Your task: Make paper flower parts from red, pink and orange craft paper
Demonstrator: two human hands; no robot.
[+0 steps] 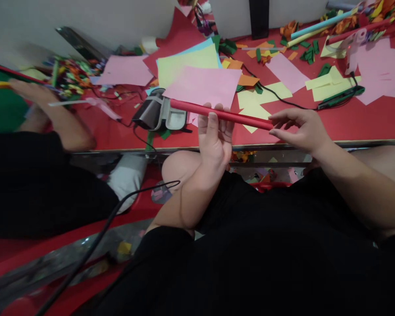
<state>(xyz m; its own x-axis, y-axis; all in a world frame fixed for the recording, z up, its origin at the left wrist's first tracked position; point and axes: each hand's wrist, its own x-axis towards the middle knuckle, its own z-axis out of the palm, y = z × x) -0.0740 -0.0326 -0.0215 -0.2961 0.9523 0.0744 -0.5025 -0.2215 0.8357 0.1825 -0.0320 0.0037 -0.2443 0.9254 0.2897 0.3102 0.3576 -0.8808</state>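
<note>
Holding red tube [245, 119], both hands [215, 142], pink sheet [204, 83] beyond

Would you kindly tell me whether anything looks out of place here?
Paper scraps lie below the edge of the table, as if dropped. The held red tube shows no obvious damage.

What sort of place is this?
Probably a paper-craft workshop: coloured paper sheets and what looks like a glue gun lie on a red table, and the wearer's left hand holds a slim red tube.
</note>
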